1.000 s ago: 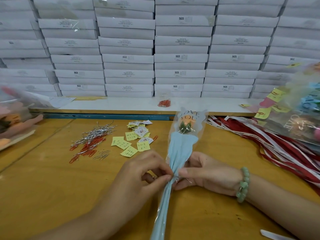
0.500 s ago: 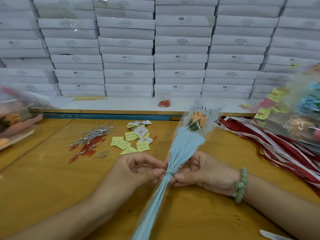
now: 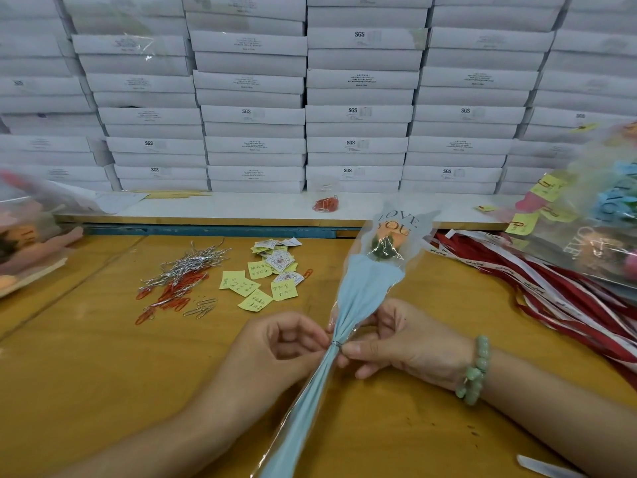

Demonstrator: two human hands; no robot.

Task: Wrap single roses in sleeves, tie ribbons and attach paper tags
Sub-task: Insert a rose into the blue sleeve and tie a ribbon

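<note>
A single orange rose in a clear sleeve printed "LOVE YOU" with pale blue lining (image 3: 362, 291) lies tilted across the wooden table (image 3: 86, 374), bloom toward the far right. A thin silver wire tie (image 3: 335, 344) cinches the sleeve at its narrow waist. My left hand (image 3: 279, 350) pinches the tie's left end with thumb and forefinger. My right hand (image 3: 403, 343), with a green bead bracelet at the wrist, pinches the tie's right end. Yellow and white paper tags (image 3: 265, 277) lie scattered behind my left hand. Red and white ribbons (image 3: 558, 291) lie in a bundle at the right.
Silver wire ties and orange paper clips (image 3: 179, 277) are heaped at centre left. More orange clips (image 3: 325, 204) sit on the white shelf. Wrapped roses are piled at the right (image 3: 593, 229) and at the left edge (image 3: 27, 243). Stacked white boxes (image 3: 255, 115) form the back wall.
The sleeved rose has swung so its bloom points further right and its tail further left. The wire tie now sits tight around the waist, with both hands still at it.
</note>
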